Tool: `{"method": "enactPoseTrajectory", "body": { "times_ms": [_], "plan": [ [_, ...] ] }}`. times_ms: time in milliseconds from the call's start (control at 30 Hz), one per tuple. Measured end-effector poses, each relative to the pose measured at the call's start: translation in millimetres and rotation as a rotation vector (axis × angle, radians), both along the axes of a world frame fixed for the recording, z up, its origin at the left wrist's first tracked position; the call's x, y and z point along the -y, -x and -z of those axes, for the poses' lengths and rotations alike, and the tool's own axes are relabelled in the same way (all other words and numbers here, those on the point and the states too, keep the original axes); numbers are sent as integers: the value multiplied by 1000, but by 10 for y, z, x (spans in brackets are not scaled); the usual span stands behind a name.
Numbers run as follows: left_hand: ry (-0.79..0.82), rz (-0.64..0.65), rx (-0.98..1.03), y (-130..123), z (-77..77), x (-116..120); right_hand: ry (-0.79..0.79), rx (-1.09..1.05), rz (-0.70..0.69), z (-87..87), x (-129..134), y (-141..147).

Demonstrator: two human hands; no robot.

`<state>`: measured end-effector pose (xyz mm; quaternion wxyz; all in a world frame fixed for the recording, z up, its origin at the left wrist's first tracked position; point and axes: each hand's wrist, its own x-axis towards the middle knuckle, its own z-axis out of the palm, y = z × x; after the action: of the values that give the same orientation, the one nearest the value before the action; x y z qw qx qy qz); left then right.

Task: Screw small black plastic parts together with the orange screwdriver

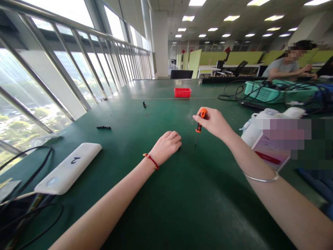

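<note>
My right hand (pixel 214 122) grips an orange and black screwdriver (pixel 199 127) by its handle, the thin metal shaft pointing down toward the green tabletop (pixel 161 201). To its left, my left hand (pixel 166 146) rests low over the table with fingers curled together. A small dark bit shows by its fingertips; most of what it holds is hidden under the hand. The two hands are apart, and the screwdriver's tip stands a short way right of my left fingers.
A red bin (pixel 182 92) stands farther back. Small black parts (pixel 104 127) lie to the left, near a white power bank (pixel 69 168). On the right are a white bottle (pixel 260 121), a box (pixel 273 152), a green basket (pixel 278 92) with cables, and a seated person (pixel 283 66).
</note>
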<state>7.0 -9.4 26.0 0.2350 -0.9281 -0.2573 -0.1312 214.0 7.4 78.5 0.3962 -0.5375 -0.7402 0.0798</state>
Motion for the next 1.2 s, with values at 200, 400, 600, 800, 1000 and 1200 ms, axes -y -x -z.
{"method": "enactPoseTrajectory", "body": {
  "times_ms": [200, 400, 600, 800, 1000, 1200],
  "plan": [
    [-46, 17, -99, -49, -56, -35, 1, 2, 2, 12, -2, -5],
    [-58, 33, -125, -57, -96, -55, 10, 9, -1, 1, 3, 1],
    [-49, 31, -124, -34, -98, -69, 27, 19, -6, -4, 3, 0],
    [-40, 19, -153, -61, -135, -48, 30, 29, -3, -18, 22, 9],
    [-7, 14, -177, -125, -167, -6, 31, 30, 1, -30, 30, 13],
    [52, -42, -115, -69, -148, -32, 35, 35, 2, -35, 39, 12]
  ]
}}
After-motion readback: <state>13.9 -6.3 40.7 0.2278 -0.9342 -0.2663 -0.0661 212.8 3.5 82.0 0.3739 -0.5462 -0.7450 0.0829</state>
